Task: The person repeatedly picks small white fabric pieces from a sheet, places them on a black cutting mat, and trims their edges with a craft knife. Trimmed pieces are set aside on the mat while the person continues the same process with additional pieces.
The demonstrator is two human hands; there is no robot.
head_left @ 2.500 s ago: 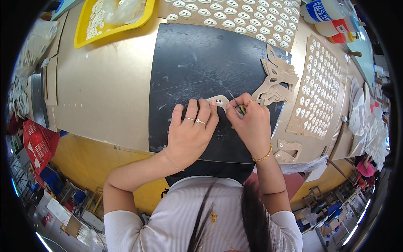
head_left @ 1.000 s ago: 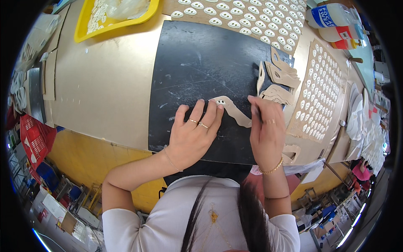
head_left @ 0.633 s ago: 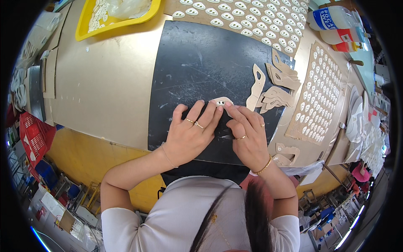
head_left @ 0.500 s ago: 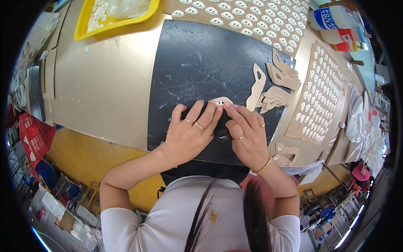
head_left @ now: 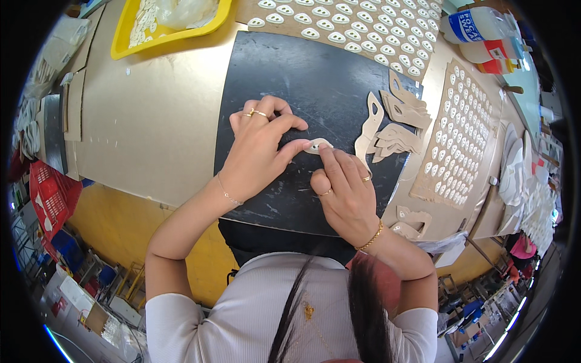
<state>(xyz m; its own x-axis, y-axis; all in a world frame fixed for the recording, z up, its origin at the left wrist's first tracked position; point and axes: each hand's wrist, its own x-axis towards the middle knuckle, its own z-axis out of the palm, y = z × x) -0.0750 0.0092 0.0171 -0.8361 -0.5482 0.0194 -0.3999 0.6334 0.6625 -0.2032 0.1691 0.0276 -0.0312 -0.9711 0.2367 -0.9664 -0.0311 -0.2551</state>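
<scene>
A small cream oval piece (head_left: 314, 147) with two dark holes and some beige material at its edge lies on the black mat (head_left: 281, 66). My left hand (head_left: 257, 142) touches its left end with the thumb tip, the other fingers bent and raised apart from it. Against its right side press the fingertips of my right hand (head_left: 346, 190), whose fingers lie close together. Just right of my right hand rest beige cut-outs: a long one with an eye-shaped hole (head_left: 369, 127), and overlapping stacks (head_left: 396, 142) beside it.
Boards with rows of cream ovals lie at the far side (head_left: 339, 21) and at the right (head_left: 451, 136). A yellow tray (head_left: 124, 51) of loose pieces stands far left. Bottles (head_left: 484, 24) stand at the far right. More beige cut-outs (head_left: 414, 219) lie near the front edge.
My left hand has shifted up and left, its index finger lifting off the oval piece while the thumb stays at it. My right hand has moved slightly left and down.
</scene>
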